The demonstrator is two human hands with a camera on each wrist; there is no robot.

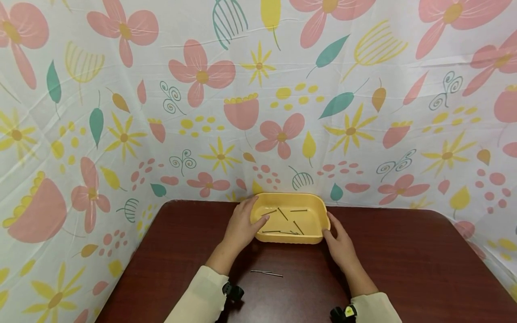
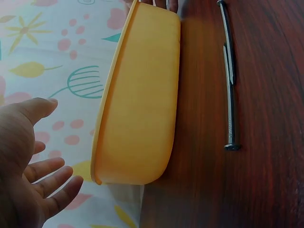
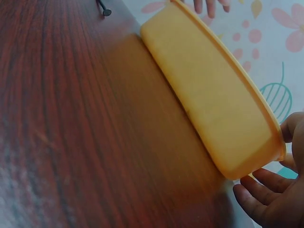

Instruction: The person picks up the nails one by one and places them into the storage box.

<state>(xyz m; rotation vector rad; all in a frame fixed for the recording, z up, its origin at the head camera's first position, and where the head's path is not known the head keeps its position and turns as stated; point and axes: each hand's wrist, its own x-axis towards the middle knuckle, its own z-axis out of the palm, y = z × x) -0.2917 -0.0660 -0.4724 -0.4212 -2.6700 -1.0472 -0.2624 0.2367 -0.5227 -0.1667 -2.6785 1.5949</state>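
Note:
A yellow plastic tray [image 1: 291, 239] sits at the back of the table, with several nails [image 1: 299, 227] scattered inside. My left hand [image 1: 241, 225] is over the tray's left end; the left wrist view shows its thumb and fingers spread and apart from the wall. At the right end, my right hand [image 1: 340, 242] holds the corner, thumb at the rim and fingers against the end wall, as the right wrist view shows. Two nails [image 2: 230, 85] lie side by side, partly overlapping, on the table in front of the tray.
The dark reddish wooden table [image 1: 194, 237] meets a flower-printed cloth [image 1: 282, 112] behind the tray. That cloth also hangs along the left and right sides. Black cameras are strapped at both wrists, below the pale sleeves.

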